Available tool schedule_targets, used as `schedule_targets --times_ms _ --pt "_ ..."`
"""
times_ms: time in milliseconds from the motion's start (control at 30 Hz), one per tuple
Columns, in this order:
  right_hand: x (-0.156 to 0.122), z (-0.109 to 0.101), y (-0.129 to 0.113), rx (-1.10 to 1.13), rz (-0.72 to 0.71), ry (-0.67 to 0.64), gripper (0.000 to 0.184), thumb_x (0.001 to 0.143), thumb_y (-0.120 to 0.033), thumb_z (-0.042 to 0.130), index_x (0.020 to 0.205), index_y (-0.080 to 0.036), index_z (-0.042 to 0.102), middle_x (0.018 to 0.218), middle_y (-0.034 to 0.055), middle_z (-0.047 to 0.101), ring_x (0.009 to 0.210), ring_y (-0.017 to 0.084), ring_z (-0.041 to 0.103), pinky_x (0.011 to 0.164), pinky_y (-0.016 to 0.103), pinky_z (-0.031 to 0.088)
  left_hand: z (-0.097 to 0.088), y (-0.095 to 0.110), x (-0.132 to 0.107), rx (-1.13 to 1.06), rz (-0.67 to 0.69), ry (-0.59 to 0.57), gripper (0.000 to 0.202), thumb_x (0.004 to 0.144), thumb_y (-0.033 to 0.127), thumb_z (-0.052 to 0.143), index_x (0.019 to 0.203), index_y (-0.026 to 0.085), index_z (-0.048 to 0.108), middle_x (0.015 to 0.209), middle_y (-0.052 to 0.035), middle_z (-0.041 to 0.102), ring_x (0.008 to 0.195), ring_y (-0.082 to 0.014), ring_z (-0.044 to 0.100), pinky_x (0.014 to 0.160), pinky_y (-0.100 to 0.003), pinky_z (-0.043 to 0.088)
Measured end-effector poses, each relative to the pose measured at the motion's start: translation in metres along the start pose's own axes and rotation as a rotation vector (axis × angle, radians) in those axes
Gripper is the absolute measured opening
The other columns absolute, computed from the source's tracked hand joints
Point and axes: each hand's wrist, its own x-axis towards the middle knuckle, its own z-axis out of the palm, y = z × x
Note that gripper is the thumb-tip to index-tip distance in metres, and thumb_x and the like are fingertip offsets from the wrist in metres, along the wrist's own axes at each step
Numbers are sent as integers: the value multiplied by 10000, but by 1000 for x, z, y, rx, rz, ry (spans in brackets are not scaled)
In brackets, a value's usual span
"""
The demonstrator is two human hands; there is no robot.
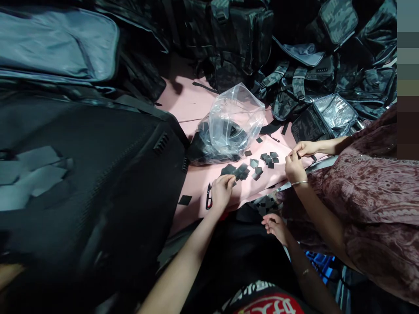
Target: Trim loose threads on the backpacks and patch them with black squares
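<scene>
My left hand [221, 191] reaches over the pink cloth [199, 213], thumb and fingertips pinched together at the edge of a pile of small dark square pieces [242, 171]. What the pinch holds, if anything, is too small to make out. My right hand [275, 227] hovers in front of my body, below the cloth's near edge. Its fingers are slightly bent and apart, with nothing seen in them. Beside my left hand lies a small black-and-red cutting tool [208, 196]. One dark square [185, 200] lies apart to the left.
A clear plastic bag [237, 117] with dark contents stands behind the squares. Large black bags [131, 144] crowd the left; camouflage backpacks [242, 35] fill the back. At right, another person's hands [296, 161] meet over the cloth. A blue crate [322, 264] sits below.
</scene>
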Motion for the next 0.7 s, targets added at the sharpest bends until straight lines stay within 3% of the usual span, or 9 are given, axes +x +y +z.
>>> schedule_targets --times_ms 67,133,233,333,433,533,633,700 --pt "1 7 -8 299 66 -124 220 858 -276 411 911 -135 571 792 111 634 587 110 561 508 237 364 -5 3 -29 -51 -8 -24 345 839 405 412 871 179 671 912 -72 699 878 -204 622 813 -310 457" --pt "1 13 -21 463 106 -233 281 837 -367 466 889 -114 577 741 88 633 484 67 500 450 198 319 -10 5 -62 -164 -34 -95 359 819 442 445 902 168 662 909 -72 697 824 -198 632 771 -304 480" --pt "-2 24 -43 480 147 -416 392 786 -481 526 791 -94 590 558 17 570 345 22 339 355 169 187 -22 10 -107 -428 -151 -204 403 762 475 532 977 154 647 917 -77 691 728 -182 632 729 -307 500" --pt "-7 36 -61 408 148 -571 399 771 -494 548 743 -99 597 479 -27 511 326 17 308 338 165 160 -39 18 -136 -573 -282 -230 427 741 487 560 997 157 651 922 -79 690 722 -185 628 718 -313 504" --pt "-14 48 -71 240 144 -552 401 763 -489 560 691 -97 603 459 -26 511 320 19 322 336 168 180 -52 22 -147 -619 -321 -266 361 714 460 602 908 166 680 849 -64 696 744 -194 625 704 -303 496" --pt "-20 54 -76 158 123 -511 376 737 -465 606 664 -96 607 464 -21 521 336 23 341 346 170 202 -60 22 -148 -625 -307 -305 258 680 411 649 687 154 672 614 -20 642 596 -148 575 594 -252 463" --pt "-25 51 -83 313 110 -540 350 716 -453 642 742 -105 608 562 -2 577 383 24 378 377 166 256 -63 20 -148 -745 -371 -220 296 672 402 659 543 149 577 488 24 548 487 -98 505 505 -207 418" --pt "-28 46 -90 512 152 -541 344 739 -442 626 860 -120 606 732 43 633 520 63 510 477 189 380 -66 19 -148 -906 -479 -113 303 659 413 673 568 152 548 524 27 568 501 -101 541 509 -205 441"
